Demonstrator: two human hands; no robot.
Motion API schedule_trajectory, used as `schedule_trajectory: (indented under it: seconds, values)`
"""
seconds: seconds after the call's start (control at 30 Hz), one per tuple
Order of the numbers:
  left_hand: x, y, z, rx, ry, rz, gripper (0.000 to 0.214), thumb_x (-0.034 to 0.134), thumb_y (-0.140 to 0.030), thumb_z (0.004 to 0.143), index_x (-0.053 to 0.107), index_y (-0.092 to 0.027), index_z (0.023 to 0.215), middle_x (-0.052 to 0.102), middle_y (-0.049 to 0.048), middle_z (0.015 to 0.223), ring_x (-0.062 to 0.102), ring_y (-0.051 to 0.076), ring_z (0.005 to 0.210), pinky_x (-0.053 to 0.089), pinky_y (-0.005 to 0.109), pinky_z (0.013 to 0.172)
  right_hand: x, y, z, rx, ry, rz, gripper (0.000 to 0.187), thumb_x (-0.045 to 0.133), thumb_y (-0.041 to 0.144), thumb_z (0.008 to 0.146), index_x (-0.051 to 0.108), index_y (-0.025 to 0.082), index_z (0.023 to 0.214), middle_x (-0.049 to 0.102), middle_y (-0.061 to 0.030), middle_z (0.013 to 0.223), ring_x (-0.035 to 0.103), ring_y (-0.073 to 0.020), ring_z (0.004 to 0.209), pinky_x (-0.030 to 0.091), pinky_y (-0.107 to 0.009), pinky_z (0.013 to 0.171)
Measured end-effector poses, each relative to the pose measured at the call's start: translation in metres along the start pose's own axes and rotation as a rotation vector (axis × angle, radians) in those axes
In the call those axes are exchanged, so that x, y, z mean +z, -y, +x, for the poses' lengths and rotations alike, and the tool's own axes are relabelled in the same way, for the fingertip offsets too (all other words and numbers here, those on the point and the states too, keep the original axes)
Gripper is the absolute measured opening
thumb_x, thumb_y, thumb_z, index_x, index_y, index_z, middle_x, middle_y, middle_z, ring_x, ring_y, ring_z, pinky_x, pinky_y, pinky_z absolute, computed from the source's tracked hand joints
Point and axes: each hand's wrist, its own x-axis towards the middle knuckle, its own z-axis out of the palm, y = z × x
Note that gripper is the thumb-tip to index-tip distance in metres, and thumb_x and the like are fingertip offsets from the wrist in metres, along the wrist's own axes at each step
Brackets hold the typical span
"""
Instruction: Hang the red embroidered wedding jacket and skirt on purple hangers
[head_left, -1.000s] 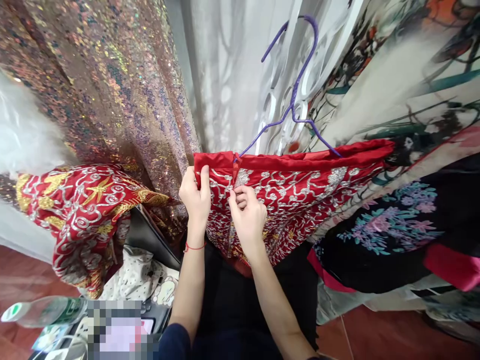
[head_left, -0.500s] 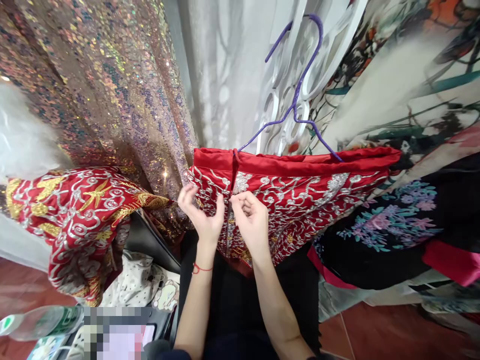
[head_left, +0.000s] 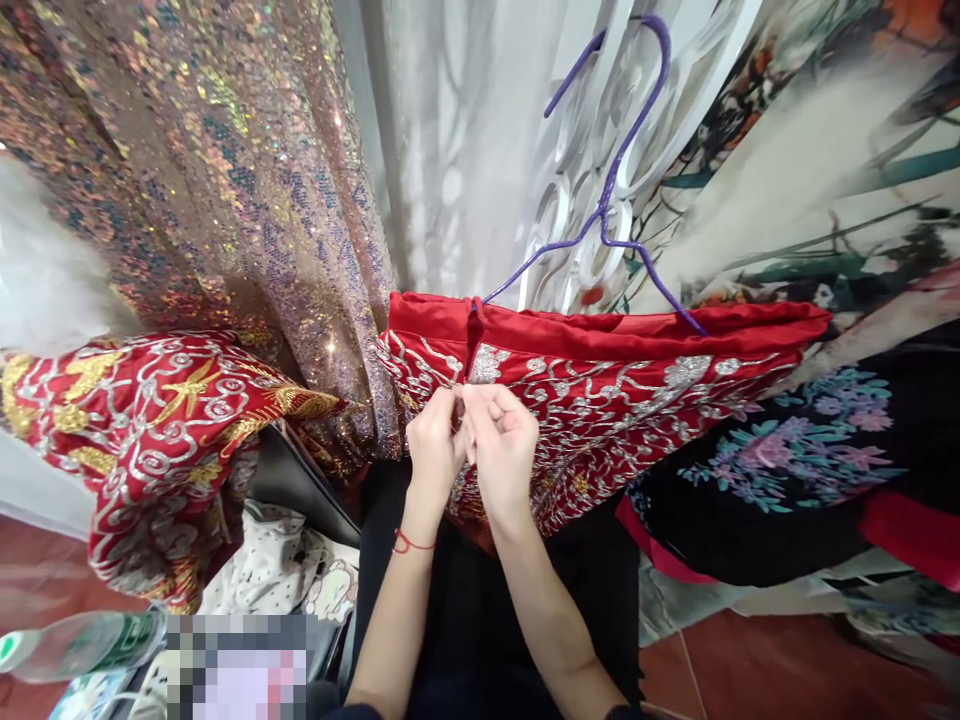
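A red skirt with silver embroidery hangs by its waistband from a purple hanger. Just below the waistband, at the slit in the skirt's front left, both hands meet. My left hand has its fingertips pinched together, and a thin red string circles that wrist. My right hand is curled, with thumb and forefinger pressed together against the left fingertips. Whatever lies between the fingers is too small to make out. The fingers cover the lower part of the slit.
To the left, a red garment with gold and silver embroidery lies over a black surface. A plastic bottle lies at the lower left. Sequined fabric hangs behind. On the right is a black floral garment.
My left hand has moved right and closed from spread fingers to a pinch, meeting my right hand. The hanger and skirt's right end appear shifted slightly right.
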Motion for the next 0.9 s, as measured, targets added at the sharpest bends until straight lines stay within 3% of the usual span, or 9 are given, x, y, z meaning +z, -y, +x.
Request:
schedule_trajectory:
  seconds: [0.17,0.27,0.37,0.47,0.53,0.6,0.67,0.73,0.9]
  values:
    - [-0.003,-0.007,-0.004,0.009,0.003,0.016,0.024,0.048,-0.032,0.095,0.045,-0.022,0.074,0.049,-0.0020,0.067,0.045,0.011,0.055,0.031,0.025,0.056,0.013,0.016,0.019,-0.116,-0.036,-0.068,0.030,0.066,0.047,0.087,0.062,0.019,0.080,0.044,0.0089,0.051,0.035,-0.0053,0.040,0.031,-0.021,0.041]
    - [-0.005,-0.008,-0.006,0.004,0.010,0.050,0.021,0.048,-0.029,0.094,0.046,-0.022,0.074,0.050,-0.0016,0.068,0.046,0.012,0.057,0.033,0.025,0.057,0.008,0.026,0.023,-0.249,-0.026,-0.396,0.031,0.060,0.045,0.092,0.060,0.019,0.075,0.049,0.0069,0.052,0.041,-0.0065,0.043,0.035,-0.022,0.047]
    - [-0.004,-0.006,-0.007,-0.006,0.003,0.054,0.023,0.046,-0.028,0.094,0.046,-0.022,0.072,0.051,-0.0007,0.068,0.047,0.013,0.058,0.035,0.025,0.057,0.005,0.044,0.026,-0.568,-0.106,-0.804,0.033,0.051,0.039,0.097,0.061,0.020,0.072,0.058,0.0014,0.061,0.053,-0.0102,0.057,0.044,-0.026,0.061]
    - [0.000,-0.005,-0.007,0.003,-0.028,0.072,0.022,0.046,-0.027,0.094,0.045,-0.022,0.072,0.052,-0.0006,0.069,0.048,0.013,0.060,0.036,0.025,0.058,0.016,0.062,0.046,-0.824,-0.133,-1.147,0.029,0.049,0.034,0.098,0.066,0.019,0.080,0.067,-0.0076,0.082,0.062,-0.0213,0.091,0.048,-0.037,0.084]
    - [0.001,-0.006,-0.007,0.010,-0.034,0.084,0.023,0.048,-0.026,0.094,0.043,-0.022,0.072,0.050,-0.0017,0.068,0.046,0.012,0.059,0.034,0.024,0.058,0.028,0.064,0.069,-0.841,-0.126,-1.328,0.024,0.055,0.031,0.095,0.068,0.017,0.080,0.068,-0.0126,0.089,0.059,-0.0304,0.109,0.044,-0.051,0.095]
    - [0.000,-0.008,-0.008,0.003,-0.029,0.084,0.024,0.048,-0.026,0.095,0.042,-0.022,0.072,0.048,-0.0027,0.066,0.044,0.011,0.057,0.033,0.024,0.057,0.040,0.058,0.093,-0.775,-0.077,-1.467,0.023,0.059,0.026,0.090,0.067,0.016,0.070,0.067,-0.0135,0.078,0.057,-0.0357,0.111,0.037,-0.063,0.099]
    - [-0.002,-0.010,-0.009,-0.009,-0.019,0.073,0.023,0.049,-0.026,0.095,0.044,-0.022,0.072,0.049,-0.0027,0.066,0.044,0.011,0.056,0.033,0.024,0.057,0.048,0.052,0.105,-0.723,0.026,-1.504,0.026,0.057,0.016,0.088,0.064,0.017,0.064,0.063,-0.0092,0.066,0.060,-0.0320,0.100,0.031,-0.066,0.102]
    - [-0.003,-0.009,-0.010,-0.023,-0.016,0.053,0.021,0.049,-0.026,0.093,0.046,-0.022,0.073,0.052,-0.0016,0.068,0.045,0.011,0.056,0.035,0.025,0.057,0.051,0.049,0.101,-0.701,0.093,-1.473,0.028,0.052,0.011,0.089,0.064,0.017,0.066,0.064,-0.0076,0.066,0.060,-0.0274,0.092,0.027,-0.066,0.106]
    - [0.002,0.003,-0.008,-0.156,-0.032,-0.049,0.014,0.055,-0.025,0.086,0.053,-0.023,0.072,0.059,0.0029,0.070,0.055,0.017,0.063,0.041,0.029,0.060,0.034,0.050,0.041,-0.779,0.031,-1.219,0.030,0.039,0.021,0.102,0.065,0.021,0.088,0.071,-0.0043,0.090,0.060,-0.0200,0.099,0.022,-0.053,0.114]
